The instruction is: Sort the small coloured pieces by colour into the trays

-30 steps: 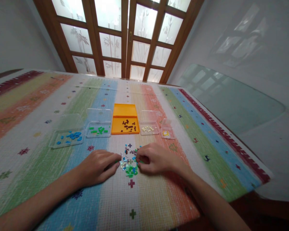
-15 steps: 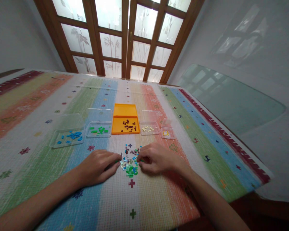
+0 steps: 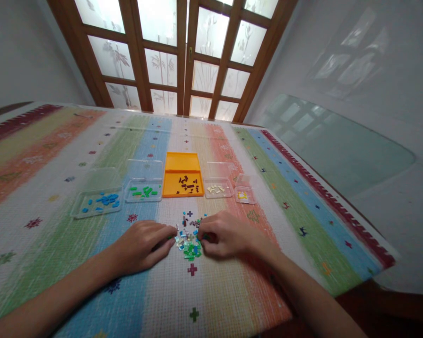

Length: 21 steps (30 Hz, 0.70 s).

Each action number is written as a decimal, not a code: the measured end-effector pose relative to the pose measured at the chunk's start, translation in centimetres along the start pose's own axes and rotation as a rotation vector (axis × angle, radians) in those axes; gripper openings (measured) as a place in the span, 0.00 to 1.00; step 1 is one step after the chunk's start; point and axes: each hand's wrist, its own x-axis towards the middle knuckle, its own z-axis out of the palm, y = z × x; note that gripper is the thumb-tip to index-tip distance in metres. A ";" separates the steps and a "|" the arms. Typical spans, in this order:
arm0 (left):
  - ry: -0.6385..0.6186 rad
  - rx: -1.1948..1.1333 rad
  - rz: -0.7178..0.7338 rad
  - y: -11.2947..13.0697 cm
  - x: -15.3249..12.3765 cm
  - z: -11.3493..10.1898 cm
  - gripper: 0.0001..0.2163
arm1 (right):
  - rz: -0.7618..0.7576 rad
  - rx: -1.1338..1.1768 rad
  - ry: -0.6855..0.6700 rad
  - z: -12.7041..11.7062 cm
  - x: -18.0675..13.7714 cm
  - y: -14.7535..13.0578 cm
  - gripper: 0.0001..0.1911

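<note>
A loose pile of small toy building bricks (image 3: 190, 249), mostly green with blue, pale and dark brown ones, lies on the striped tablecloth between my hands. My left hand (image 3: 146, 244) rests at the pile's left edge, thumb and forefinger pinched. A sliver of green shows between those fingertips, apparently a small green brick (image 3: 169, 237). From the right, my right hand (image 3: 225, 234) reaches to the pile with its thumb and forefinger curled together at the edge of the bricks. Whatever sits in that pinch is hidden by the fingers.
Beyond the pile stand open boxes in a row: a clear one (image 3: 78, 211) with blue bricks, another (image 3: 127, 197) with green, an orange case (image 3: 182, 162) with dark brown, a clear box (image 3: 207, 193) with cream, and a small box (image 3: 248, 201) with yellow-and-white pieces.
My right hand has shifted slightly left over the pile's edge, fingertips still together. The left hand keeps its place and pinch. The view has moved very slightly.
</note>
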 end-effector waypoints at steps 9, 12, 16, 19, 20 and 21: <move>-0.002 -0.008 0.010 0.0 0.0 0.0 0.10 | 0.199 -0.123 0.279 -3.9 -2.0 2.5 0.07; 0.002 -0.009 0.008 -0.1 0.0 0.1 0.10 | 0.378 -0.312 0.322 -5.5 -3.4 4.5 0.09; -0.008 -0.018 0.005 -0.1 -0.1 0.0 0.10 | 0.622 -0.499 0.180 -6.7 -4.7 6.1 0.10; -0.006 -0.017 0.004 -0.1 -0.1 0.0 0.10 | 0.725 -0.577 0.117 -6.9 -5.0 6.4 0.12; -0.005 -0.017 0.002 -0.1 -0.1 0.0 0.09 | 0.737 -0.585 0.112 -7.0 -5.1 6.5 0.12; -0.007 -0.019 0.001 -0.1 -0.1 0.0 0.09 | 0.739 -0.583 0.117 -7.0 -5.1 6.5 0.12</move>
